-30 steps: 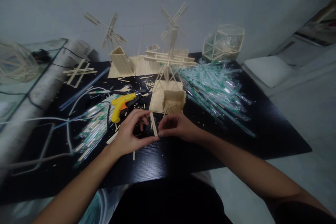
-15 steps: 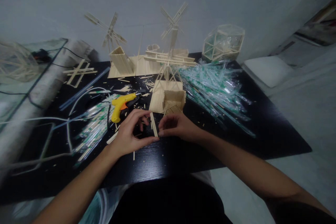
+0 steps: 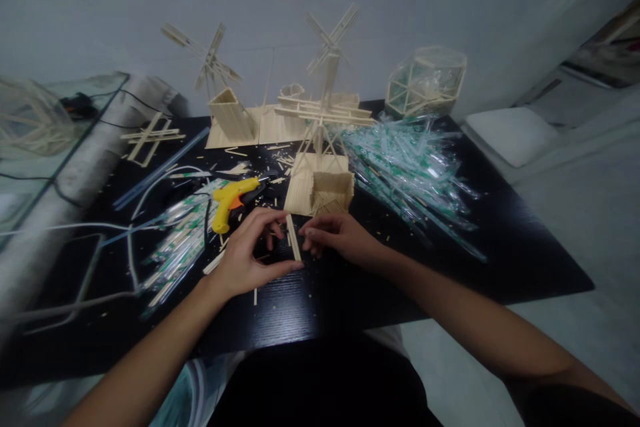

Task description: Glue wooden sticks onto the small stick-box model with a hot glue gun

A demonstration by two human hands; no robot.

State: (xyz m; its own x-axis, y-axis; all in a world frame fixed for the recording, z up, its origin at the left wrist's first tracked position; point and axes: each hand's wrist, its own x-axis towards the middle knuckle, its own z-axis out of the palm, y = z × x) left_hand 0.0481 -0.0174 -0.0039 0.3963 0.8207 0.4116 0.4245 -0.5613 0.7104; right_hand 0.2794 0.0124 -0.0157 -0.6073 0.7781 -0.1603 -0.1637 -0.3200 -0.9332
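My left hand (image 3: 253, 250) pinches a short piece of pale wooden sticks (image 3: 294, 238) lengthwise, its thumb at the near end and forefinger at the far end. Just right of that piece is my right hand (image 3: 337, 237), its fingers curled and thumb brought in against them. Whatever those fingers hold, if anything, is too small to make out. Beyond both hands stands a wooden-stick model windmill (image 3: 333, 190) with an open box at its front. A yellow glue gun (image 3: 230, 202) lies beyond my left hand.
Clear plastic packets (image 3: 410, 167) pile up at the right of the black table (image 3: 480, 280). More packets of sticks (image 3: 183, 247) lie at left, near a white cable (image 3: 133, 253). Other stick windmills (image 3: 233, 117) stand at the back. Loose stick scraps are scattered about.
My right thumb has lifted from near the piece's near end, and the right hand has shifted slightly away from me. My left hand keeps its pinch in the same place.
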